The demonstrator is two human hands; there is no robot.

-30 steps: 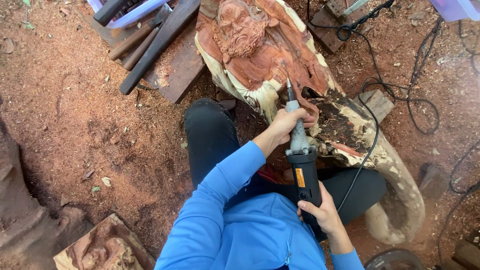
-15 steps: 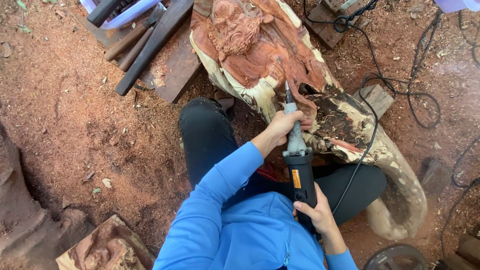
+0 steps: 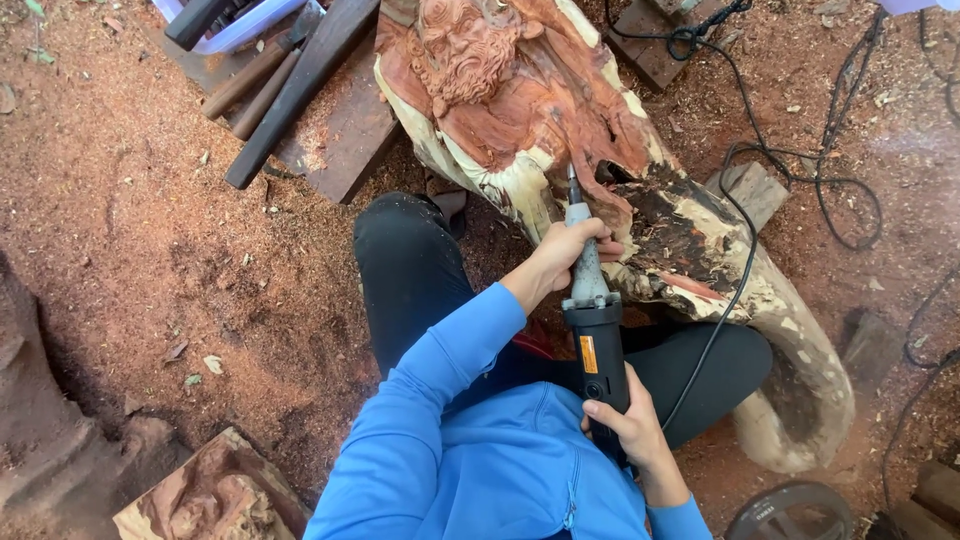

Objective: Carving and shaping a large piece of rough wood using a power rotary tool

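Observation:
A large reddish wood carving (image 3: 520,100) with a bearded face lies on the ground in front of me. I hold a black electric die grinder (image 3: 598,345) with a grey neck. Its bit touches the carving beside a dark hollow (image 3: 670,225). My left hand (image 3: 568,250) is wrapped around the grinder's neck, close to the wood. Lower down, my right hand (image 3: 630,425) grips the rear of the black body. The grinder's black cord (image 3: 745,260) runs up over the log.
Dark planks and wooden-handled tools (image 3: 290,90) lie at the upper left. Black cables (image 3: 840,160) loop at the upper right beside a wood block (image 3: 752,188). Another carved piece (image 3: 210,495) sits at the bottom left. Red sawdust covers the ground (image 3: 150,250).
Both hands keep the grinder's bit at nearly the same spot on the carving. Only the view has shifted slightly.

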